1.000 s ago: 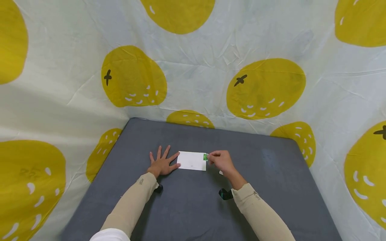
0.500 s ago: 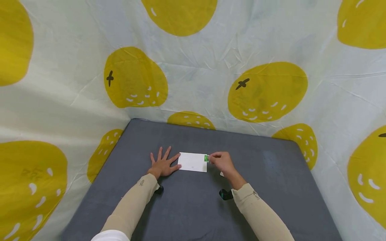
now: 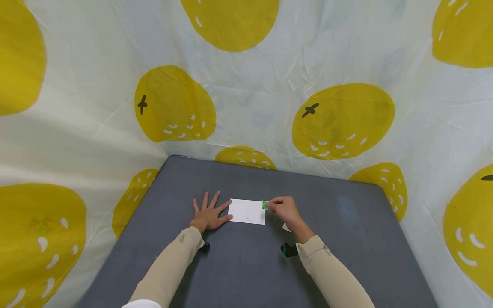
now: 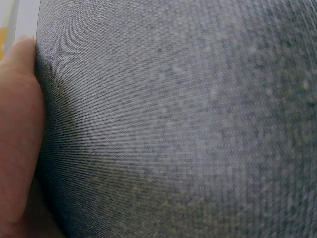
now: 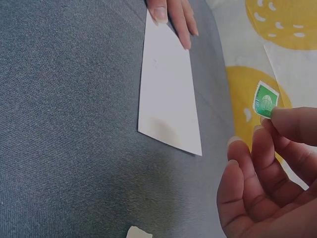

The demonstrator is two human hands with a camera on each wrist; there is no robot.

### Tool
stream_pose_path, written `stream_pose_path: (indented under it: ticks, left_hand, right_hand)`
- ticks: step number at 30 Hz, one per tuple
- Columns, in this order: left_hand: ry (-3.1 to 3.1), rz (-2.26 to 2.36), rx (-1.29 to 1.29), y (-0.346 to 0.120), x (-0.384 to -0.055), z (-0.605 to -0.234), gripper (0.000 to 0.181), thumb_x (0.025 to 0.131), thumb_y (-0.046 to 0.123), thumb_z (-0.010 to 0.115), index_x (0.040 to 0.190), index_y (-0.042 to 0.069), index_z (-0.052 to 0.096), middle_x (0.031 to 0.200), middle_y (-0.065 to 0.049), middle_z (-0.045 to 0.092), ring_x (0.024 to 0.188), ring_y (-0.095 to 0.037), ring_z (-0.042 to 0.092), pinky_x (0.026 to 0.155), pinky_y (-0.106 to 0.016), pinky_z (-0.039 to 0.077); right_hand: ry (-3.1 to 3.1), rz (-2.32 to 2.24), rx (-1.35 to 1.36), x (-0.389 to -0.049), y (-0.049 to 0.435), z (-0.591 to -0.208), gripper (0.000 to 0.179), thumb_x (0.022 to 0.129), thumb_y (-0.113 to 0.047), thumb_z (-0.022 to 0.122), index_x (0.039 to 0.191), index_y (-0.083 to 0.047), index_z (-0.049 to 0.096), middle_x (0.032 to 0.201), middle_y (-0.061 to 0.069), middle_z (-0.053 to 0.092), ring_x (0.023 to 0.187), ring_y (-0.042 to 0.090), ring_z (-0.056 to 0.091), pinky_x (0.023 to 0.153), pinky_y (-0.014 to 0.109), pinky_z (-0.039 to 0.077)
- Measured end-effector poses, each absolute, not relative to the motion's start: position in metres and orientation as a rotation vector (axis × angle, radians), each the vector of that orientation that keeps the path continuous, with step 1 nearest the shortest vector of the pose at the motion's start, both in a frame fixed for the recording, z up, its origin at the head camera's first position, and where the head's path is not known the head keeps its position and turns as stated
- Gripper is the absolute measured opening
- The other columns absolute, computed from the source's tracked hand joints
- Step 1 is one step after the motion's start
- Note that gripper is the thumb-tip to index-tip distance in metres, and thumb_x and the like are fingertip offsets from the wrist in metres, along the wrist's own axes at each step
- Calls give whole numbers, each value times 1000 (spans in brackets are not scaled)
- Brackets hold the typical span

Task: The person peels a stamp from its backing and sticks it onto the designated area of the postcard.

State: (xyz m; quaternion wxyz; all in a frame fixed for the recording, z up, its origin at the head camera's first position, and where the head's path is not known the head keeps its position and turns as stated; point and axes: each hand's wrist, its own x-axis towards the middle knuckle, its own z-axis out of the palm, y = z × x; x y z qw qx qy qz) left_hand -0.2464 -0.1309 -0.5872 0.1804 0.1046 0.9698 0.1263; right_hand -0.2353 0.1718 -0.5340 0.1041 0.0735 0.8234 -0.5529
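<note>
A white envelope-like card (image 3: 246, 211) lies flat on the grey padded surface. My left hand (image 3: 209, 217) rests spread on its left side, with thumb and index fingertip on the card's left edge. In the left wrist view only part of the left hand (image 4: 20, 124) shows. My right hand (image 3: 284, 209) pinches a small green postage stamp (image 5: 266, 100) with a white perforated border between thumb and index finger. In the head view the stamp (image 3: 265, 205) overlaps the card's upper right corner; the right wrist view shows it raised above the card (image 5: 168, 89).
A small white piece (image 3: 286, 227) lies on the surface under the right wrist, partly hidden; its rounded corner (image 5: 138, 232) shows in the right wrist view. A white curtain (image 3: 254, 102) with yellow fruit prints hangs behind the grey surface (image 3: 246, 265).
The stamp stays pinched at the card's upper right corner, with only a slight shift. The left hand keeps its place. The whole head view has drifted slightly downward.
</note>
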Motion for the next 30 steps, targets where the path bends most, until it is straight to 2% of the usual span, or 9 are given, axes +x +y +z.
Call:
stream_pose_path:
  ticks: [4, 11, 15, 19, 26, 30]
  left_hand:
    - [2737, 349, 292, -130, -245, -593, 70, 101, 73, 42, 164, 47, 24, 179, -2, -1, 163, -43, -14, 119, -80, -13]
    - [2710, 400, 293, -134, -257, -615, 75, 97, 80, 39, 164, 51, 18, 178, 2, -12, 160, -39, -27, 115, -77, -26]
    - [2702, 382, 299, -137, -259, -615, 77, 96, 82, 37, 163, 52, 16, 178, 3, -13, 160, -39, -27, 115, -78, -24]
    - [2733, 386, 322, -141, -261, -609, 75, 97, 81, 39, 163, 52, 18, 178, 1, -8, 161, -41, -22, 115, -79, -22]
    - [2701, 393, 315, -140, -261, -608, 74, 98, 79, 39, 164, 52, 16, 178, 3, -13, 160, -39, -27, 115, -77, -25]
    - [2706, 394, 312, -137, -253, -600, 72, 100, 75, 42, 164, 49, 20, 179, 0, -8, 162, -41, -21, 117, -78, -19]
  right_hand:
    - [2422, -1631, 236, -234, 171, -539, 18, 100, -12, 67, 103, -1, 81, 106, 23, 75, 94, 38, 68, 86, 51, 56]
    - [2450, -1638, 215, -237, 171, -541, 19, 98, -13, 68, 102, 1, 80, 102, 21, 76, 92, 39, 69, 81, 47, 58]
    - [2446, -1638, 206, -240, 170, -542, 18, 98, -13, 69, 101, 0, 81, 100, 20, 76, 88, 34, 69, 81, 47, 58]
    - [2429, -1670, 207, -244, 169, -542, 18, 97, -11, 68, 100, 1, 81, 97, 23, 76, 82, 29, 67, 79, 45, 57]
    - [2430, -1661, 235, -248, 171, -544, 18, 97, -8, 67, 99, 5, 79, 89, 21, 76, 83, 36, 67, 76, 43, 57]
    - [2427, -1655, 255, -250, 172, -547, 17, 96, -8, 68, 97, 5, 79, 87, 21, 75, 83, 36, 67, 75, 43, 56]
